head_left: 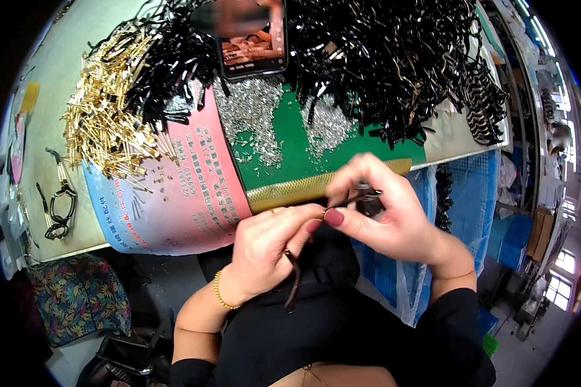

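My left hand (271,248) pinches a thin dark eyeglass temple arm (294,284) that hangs down over my lap. Close beside it, my right hand (384,209) grips a small black tool or part (370,201) at the fingertips, its tip touching the temple's upper end. Both hands meet just below the table's front edge (303,188), which has a gold mesh strip. A gold bead bracelet (221,293) circles my left wrist.
On the table lie a heap of gold metal parts (103,122), a big pile of black eyeglass pieces (381,58), small silver screws (252,109) on a green mat, a pink printed sheet (193,174), a phone (252,45) and a black frame (59,203).
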Available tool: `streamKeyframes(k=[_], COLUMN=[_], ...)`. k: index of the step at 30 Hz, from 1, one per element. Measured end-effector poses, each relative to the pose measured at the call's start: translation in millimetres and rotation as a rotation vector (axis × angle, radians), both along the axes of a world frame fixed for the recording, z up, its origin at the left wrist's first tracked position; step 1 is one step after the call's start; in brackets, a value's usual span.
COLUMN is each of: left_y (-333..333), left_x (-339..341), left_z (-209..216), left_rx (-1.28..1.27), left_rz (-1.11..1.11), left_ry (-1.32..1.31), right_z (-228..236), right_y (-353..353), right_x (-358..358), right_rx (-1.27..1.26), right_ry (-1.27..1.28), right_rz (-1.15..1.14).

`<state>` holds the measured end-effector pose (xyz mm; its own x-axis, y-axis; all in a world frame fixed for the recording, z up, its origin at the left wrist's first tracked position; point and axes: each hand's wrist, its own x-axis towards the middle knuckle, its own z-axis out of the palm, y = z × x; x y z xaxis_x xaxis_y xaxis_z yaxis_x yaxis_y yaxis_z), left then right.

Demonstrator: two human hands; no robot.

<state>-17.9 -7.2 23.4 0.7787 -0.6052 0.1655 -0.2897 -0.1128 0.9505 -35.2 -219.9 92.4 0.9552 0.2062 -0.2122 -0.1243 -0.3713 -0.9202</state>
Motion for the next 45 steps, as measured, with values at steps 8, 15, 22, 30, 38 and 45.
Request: streamKeyframes(k=[8, 15, 22, 30, 38, 45], left_y=[19.3, 15.6, 15.8, 15.9, 17.5, 16.2], left_x=[4.1, 6.8, 7.9, 7.6, 7.1, 14.9], left_z=[-1.3, -4.1, -4.7, -4.4, -6.0, 3.4], left_rx=[-0.018, -0.060, -0.048, -0.044, -0.032, 0.026], left_rz=[0.297, 0.349, 0.377, 0.385, 0.372, 0.356], left_ry=[0.385, 0.388, 0.434, 0.432, 0.417, 0.421], right_z=[-9.5, -19.7, -21.4, -20.6, -21.2, -7.7], right_y=[-27.9, -32.8, -30.6, -31.4, -28.5, -18.6], right_x=[6.4, 4.1, 6.6, 9.8, 11.6, 21.5], right_rx=[-0.830, -0.853, -0.821, -0.829, -0.859, -0.776], right_ry=[-0.197, -0.256, -0.235, -0.269, -0.249, -0.091], right_rz=[0.345, 0.351, 0.326, 0.354, 0.384, 0.494])
